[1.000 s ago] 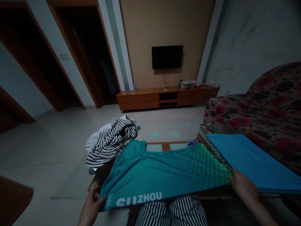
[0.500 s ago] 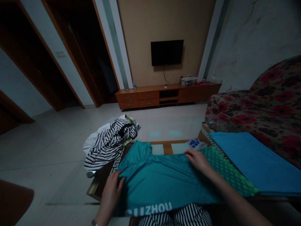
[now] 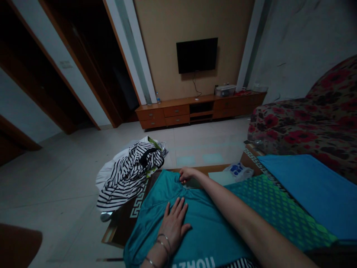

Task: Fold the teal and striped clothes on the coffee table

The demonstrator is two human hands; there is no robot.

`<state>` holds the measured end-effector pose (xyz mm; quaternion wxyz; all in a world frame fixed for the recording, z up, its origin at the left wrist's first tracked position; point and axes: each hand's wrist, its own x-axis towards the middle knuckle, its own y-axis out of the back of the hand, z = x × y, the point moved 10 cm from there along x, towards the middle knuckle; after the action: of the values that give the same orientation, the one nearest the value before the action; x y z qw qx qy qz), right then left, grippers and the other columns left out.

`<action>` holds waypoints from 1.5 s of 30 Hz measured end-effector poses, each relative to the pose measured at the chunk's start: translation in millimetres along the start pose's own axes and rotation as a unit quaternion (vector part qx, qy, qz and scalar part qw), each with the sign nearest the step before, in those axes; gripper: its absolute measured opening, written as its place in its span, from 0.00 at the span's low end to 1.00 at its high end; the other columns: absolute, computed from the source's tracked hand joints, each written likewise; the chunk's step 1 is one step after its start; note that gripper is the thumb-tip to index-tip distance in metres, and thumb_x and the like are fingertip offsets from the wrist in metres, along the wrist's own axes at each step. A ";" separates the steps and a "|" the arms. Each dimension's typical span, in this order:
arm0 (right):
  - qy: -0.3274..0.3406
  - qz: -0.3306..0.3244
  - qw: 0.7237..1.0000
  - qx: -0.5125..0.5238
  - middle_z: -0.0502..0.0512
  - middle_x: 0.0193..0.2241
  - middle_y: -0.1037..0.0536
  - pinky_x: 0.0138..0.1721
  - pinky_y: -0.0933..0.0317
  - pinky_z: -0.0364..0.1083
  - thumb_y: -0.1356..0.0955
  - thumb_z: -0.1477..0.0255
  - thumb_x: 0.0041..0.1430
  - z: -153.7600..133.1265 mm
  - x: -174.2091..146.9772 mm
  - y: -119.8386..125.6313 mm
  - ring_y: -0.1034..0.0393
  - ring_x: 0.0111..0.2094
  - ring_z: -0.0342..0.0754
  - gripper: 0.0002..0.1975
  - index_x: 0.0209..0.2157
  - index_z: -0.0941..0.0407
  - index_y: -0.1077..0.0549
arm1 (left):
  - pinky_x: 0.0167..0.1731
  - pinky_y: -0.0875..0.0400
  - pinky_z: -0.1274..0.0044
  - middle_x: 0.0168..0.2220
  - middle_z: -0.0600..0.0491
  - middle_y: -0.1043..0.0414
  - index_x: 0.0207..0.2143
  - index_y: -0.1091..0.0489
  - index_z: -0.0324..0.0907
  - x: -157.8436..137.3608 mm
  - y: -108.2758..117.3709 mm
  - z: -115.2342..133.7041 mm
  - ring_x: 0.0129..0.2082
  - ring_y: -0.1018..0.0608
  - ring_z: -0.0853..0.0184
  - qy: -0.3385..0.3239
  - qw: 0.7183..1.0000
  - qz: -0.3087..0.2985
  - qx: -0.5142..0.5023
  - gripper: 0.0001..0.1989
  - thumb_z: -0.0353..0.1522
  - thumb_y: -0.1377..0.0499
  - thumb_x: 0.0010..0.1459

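Note:
A teal T-shirt [image 3: 206,219] with white lettering at its near edge lies spread over the low table, its lower part patterned in green. My left hand [image 3: 174,219], with bracelets at the wrist, rests flat on the shirt, fingers spread. Farther out, my right hand [image 3: 185,175] is closed on the sleeve's edge, fingers pinched on the fabric. To the right of the shirt lies a flat blue cloth [image 3: 304,190]. Striped fabric shows under the shirt's near edge.
A heap of striped and white clothes [image 3: 131,171] sits beyond the table's left corner. A plastic bag [image 3: 238,171] lies at the table's far side. A floral sofa [image 3: 301,119] stands right; a wooden TV cabinet [image 3: 178,113] is against the far wall.
My left hand has moved from the shirt's left edge onto its middle and flattened. My right hand has reached across leftward from the far edge and taken hold of the sleeve.

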<state>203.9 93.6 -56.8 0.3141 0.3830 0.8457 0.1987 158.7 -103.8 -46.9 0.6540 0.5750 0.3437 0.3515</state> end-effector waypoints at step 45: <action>-0.140 0.091 0.963 -0.213 0.65 0.43 0.22 0.36 0.33 0.43 0.26 0.74 0.41 -27.0 -17.1 42.7 0.26 0.43 0.55 0.20 0.40 0.62 0.23 | 0.60 0.44 0.55 0.67 0.46 0.56 0.64 0.48 0.44 2.6 -1.3 4.0 0.66 0.48 0.55 -0.022 0.998 0.043 0.050 0.31 0.43 0.47 0.61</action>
<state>216.5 104.6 -6.1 0.4847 0.4065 0.6927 0.3464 163.5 -103.7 -47.9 0.6159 0.6289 0.3218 0.3486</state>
